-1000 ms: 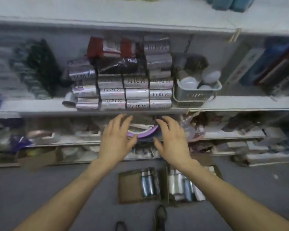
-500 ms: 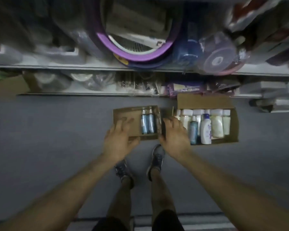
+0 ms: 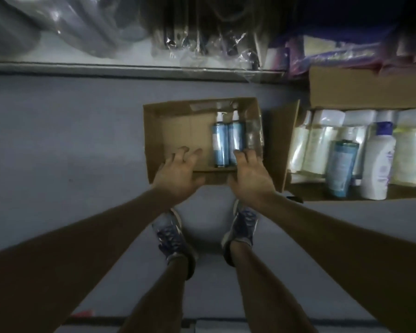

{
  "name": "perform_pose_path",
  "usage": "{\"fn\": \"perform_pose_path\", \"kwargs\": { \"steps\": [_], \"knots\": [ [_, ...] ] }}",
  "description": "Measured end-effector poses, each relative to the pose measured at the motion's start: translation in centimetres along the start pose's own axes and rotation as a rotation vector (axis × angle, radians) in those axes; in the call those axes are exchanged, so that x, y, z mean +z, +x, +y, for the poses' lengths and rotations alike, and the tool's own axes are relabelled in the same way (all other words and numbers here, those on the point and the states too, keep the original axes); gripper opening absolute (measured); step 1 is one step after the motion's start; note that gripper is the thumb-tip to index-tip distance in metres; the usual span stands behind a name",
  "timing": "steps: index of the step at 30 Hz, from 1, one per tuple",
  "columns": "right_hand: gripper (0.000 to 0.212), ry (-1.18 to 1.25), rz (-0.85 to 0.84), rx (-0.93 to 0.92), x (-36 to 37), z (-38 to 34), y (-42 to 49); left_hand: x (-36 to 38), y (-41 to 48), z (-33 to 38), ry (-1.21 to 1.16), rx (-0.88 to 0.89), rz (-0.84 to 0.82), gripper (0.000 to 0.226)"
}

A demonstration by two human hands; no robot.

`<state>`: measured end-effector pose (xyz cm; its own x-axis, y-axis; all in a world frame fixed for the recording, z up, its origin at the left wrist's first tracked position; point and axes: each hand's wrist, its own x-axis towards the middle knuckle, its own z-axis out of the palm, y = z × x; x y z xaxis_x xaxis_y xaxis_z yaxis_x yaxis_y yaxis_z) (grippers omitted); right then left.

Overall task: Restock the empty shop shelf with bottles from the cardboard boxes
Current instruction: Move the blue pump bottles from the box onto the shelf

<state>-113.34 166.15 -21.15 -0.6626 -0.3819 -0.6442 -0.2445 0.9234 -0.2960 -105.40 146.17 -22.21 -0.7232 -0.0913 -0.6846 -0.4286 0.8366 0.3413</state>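
Note:
A small open cardboard box lies on the grey floor in front of my feet. Two blue spray bottles lie side by side in its right half, with a clear wrapped one beside them. My left hand hovers over the box's near edge, fingers spread and holding nothing. My right hand reaches over the near right corner, its fingertips at the bottom ends of the blue bottles, not closed round them. A larger cardboard box to the right holds several white and blue bottles.
The lowest shelf edge runs across the top, with plastic-wrapped goods and purple packs on it. My two shoes stand on the grey floor just behind the small box. A white ledge lies at the bottom edge.
My view has dropped from the shelves to the floor and come closer to the boxes. Both hands have gone down from the shelf to the small box's near edge.

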Motion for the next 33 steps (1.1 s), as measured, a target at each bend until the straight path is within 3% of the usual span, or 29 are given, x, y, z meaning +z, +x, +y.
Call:
{"fn": "perform_pose_path", "kwargs": {
  "steps": [7,17,22,26,33],
  "knots": [
    [0.079,-0.057,-0.037,0.001,5.9,3.2,10.4,5.8,11.6,-4.3,0.129,0.085,-0.072,0.077],
    [0.093,0.108,0.001,0.165,11.7,5.3,16.9,13.1,19.7,-2.1,0.167,0.187,-0.044,0.086],
    [0.073,0.151,0.140,0.108,12.1,5.8,16.7,14.1,20.4,-0.8,-0.120,0.070,0.035,0.065],
    [0.068,0.219,0.156,0.098,12.0,5.5,17.1,14.2,20.5,-0.1,-0.379,-0.076,0.153,0.059],
    [0.076,0.196,0.177,0.107,13.6,5.7,17.6,15.0,21.4,-1.5,-0.621,-0.230,0.231,0.089]
  ]
}}
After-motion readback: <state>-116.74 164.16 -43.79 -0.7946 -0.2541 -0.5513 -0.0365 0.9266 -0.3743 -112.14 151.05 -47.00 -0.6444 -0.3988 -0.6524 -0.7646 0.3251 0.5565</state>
